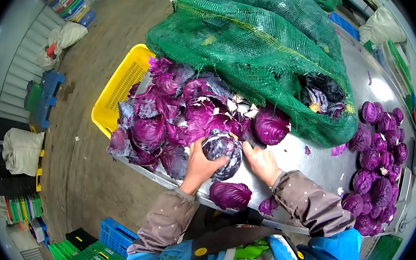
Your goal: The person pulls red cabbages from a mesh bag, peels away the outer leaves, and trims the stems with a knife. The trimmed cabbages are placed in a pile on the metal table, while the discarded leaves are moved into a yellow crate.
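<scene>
Dark cabbage (225, 156) at centre of frame, over the near edge of the metal table (308, 176). Roundish, no clear long axis; pale cut-looking patches on its upper side. Left hand (204, 165) is nearer, in contact: fingers spread around the cabbage's left side, thumb laid across its front, gripping it. Right hand (263, 165) lies just right of the cabbage, fingers curled, tips aimed upper left at its edge; contact, and whether it has hold of any tool, cannot tell.

Counts:
- held cabbage: 1
- purple cabbage (230, 196) just below it in frame: 1
- smaller purple piece (268, 205) to that one's right: 1
- round cabbage (271, 125) above the right hand: 1
- cabbage pile (378, 164), right of frame: roughly twenty visible, overlapping
- loose leaves (199, 117), left of centre: too overlapped to count
- green net bags (255, 40), top: at least 2
- yellow basket (109, 101), left of leaves: 1
</scene>
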The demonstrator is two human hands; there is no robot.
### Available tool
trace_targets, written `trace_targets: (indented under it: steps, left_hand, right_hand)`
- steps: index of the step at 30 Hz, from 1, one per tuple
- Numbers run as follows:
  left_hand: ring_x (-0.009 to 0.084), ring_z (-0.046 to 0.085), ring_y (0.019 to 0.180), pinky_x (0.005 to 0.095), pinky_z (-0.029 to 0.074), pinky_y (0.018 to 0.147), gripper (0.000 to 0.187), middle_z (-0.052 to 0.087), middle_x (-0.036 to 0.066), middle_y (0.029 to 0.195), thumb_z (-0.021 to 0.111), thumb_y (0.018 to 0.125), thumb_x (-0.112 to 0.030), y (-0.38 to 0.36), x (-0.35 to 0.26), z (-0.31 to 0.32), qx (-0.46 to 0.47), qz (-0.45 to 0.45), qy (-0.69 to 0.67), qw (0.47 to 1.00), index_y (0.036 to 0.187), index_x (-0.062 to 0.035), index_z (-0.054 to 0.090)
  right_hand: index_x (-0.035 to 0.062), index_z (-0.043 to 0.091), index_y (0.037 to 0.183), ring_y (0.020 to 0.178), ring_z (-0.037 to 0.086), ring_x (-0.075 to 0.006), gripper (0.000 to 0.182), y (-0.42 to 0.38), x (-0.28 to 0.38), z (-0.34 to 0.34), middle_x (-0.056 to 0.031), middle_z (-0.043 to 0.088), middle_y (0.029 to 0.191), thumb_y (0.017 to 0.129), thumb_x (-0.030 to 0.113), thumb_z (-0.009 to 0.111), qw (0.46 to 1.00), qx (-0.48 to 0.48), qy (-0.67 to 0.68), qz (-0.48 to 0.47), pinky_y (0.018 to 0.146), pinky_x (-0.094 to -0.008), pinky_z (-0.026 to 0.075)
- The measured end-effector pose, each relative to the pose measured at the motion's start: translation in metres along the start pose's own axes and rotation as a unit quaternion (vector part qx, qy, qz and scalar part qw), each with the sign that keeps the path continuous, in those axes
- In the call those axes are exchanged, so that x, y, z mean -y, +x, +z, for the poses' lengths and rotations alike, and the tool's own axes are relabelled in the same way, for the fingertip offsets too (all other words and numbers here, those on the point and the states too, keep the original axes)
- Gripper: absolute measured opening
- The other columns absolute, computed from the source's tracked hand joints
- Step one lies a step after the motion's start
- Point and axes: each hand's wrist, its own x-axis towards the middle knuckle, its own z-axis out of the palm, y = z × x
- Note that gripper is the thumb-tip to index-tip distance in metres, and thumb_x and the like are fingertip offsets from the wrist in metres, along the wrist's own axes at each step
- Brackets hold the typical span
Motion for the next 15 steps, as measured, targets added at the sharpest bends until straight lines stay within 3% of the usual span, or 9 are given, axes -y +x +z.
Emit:
trace_targets:
  steps: [1,2,4,6,8,12,13,14,15]
  left_hand:
    - [0.0341,0.047,0.109,0.039,0.04,0.094,0.085,0.045,0.021,0.115,0.08,0.06,-0.034,-0.002,-0.006,0.003,-0.005,0.008,0.01,1.0,0.123,0.0065,0.04]
    - [0.0347,0.045,0.111,0.0419,0.037,0.096,0.087,0.044,0.022,0.119,0.082,0.057,-0.032,-0.011,-0.013,0.008,0.002,0.079,0.03,0.996,0.124,0.0049,0.04]
    - [0.0363,0.04,0.115,0.045,0.033,0.099,0.091,0.04,0.022,0.123,0.082,0.054,-0.031,-0.04,-0.021,0.031,-0.061,0.216,0.143,0.964,0.126,0.0032,0.037]
    - [0.0367,0.036,0.119,0.0451,0.029,0.102,0.094,0.037,0.021,0.128,0.083,0.053,-0.029,-0.039,-0.003,0.021,-0.04,0.204,0.096,0.973,0.129,0.0016,0.035]
    - [0.0378,0.034,0.122,0.0459,0.029,0.103,0.098,0.035,0.021,0.131,0.084,0.054,-0.029,-0.033,0.022,-0.009,0.047,0.18,-0.033,0.982,0.132,0.0004,0.031]
    - [0.0347,0.031,0.128,0.0422,0.029,0.106,0.104,0.027,0.018,0.139,0.083,0.057,-0.021,-0.052,0.056,-0.054,0.103,0.144,0.031,0.984,0.141,-0.0072,0.023]
    - [0.0341,0.03,0.129,0.0418,0.028,0.107,0.102,0.025,0.018,0.14,0.082,0.059,-0.019,-0.057,0.057,-0.061,0.107,0.09,-0.006,0.99,0.142,-0.0097,0.023]
    - [0.0326,0.032,0.126,0.0412,0.029,0.106,0.099,0.027,0.018,0.137,0.081,0.062,-0.019,-0.064,0.052,-0.062,0.104,-0.004,-0.158,0.982,0.142,-0.0085,0.023]
    - [0.0315,0.033,0.125,0.0411,0.029,0.105,0.097,0.028,0.018,0.135,0.08,0.064,-0.019,-0.064,0.06,-0.057,0.089,0.005,-0.22,0.971,0.141,-0.0081,0.023]
  right_hand:
    - [0.0086,0.049,0.094,0.051,0.062,-0.0257,0.011,0.0,-0.001,0.011,-0.0104,0.058,0.059,0.082,0.007,0.048,0.999,0.029,-0.013,0.036,0.042,-0.0387,0.047]
    - [0.0073,0.048,0.093,0.052,0.062,-0.0267,0.009,0.002,-0.003,0.017,-0.0107,0.059,0.058,0.083,0.007,0.047,0.995,0.054,-0.028,0.074,0.043,-0.0392,0.048]
    - [0.0052,0.048,0.092,0.055,0.064,-0.0287,0.008,0.009,-0.022,0.018,-0.0128,0.061,0.059,0.085,0.008,0.045,0.998,0.036,-0.003,0.055,0.045,-0.0401,0.05]
    - [0.0052,0.048,0.093,0.056,0.063,-0.032,0.01,0.0,-0.025,0.025,-0.015,0.061,0.061,0.085,0.01,0.045,0.996,0.051,0.046,0.059,0.048,-0.0437,0.05]
    - [0.0041,0.047,0.094,0.059,0.062,-0.0362,0.013,0.002,-0.029,0.015,-0.0177,0.061,0.063,0.084,0.011,0.046,0.992,0.064,0.088,0.058,0.053,-0.0466,0.05]
    - [0.0011,0.046,0.098,0.072,0.061,-0.0416,0.023,0.016,-0.027,0.007,-0.0233,0.061,0.071,0.084,0.018,0.05,0.974,0.131,0.168,0.081,0.066,-0.0525,0.047]
    - [0.0012,0.046,0.099,0.072,0.06,-0.043,0.025,0.017,-0.019,-0.001,-0.0241,0.06,0.07,0.087,0.023,0.05,0.966,0.136,0.199,0.092,0.066,-0.0526,0.046]
    - [0.0014,0.045,0.1,0.073,0.059,-0.0443,0.028,0.017,-0.011,-0.013,-0.0249,0.06,0.07,0.09,0.027,0.049,0.958,0.14,0.227,0.104,0.067,-0.0527,0.045]
    - [0.0024,0.044,0.101,0.072,0.058,-0.0447,0.03,0.014,-0.005,-0.02,-0.0244,0.059,0.069,0.092,0.031,0.048,0.946,0.13,0.274,0.117,0.065,-0.0522,0.044]
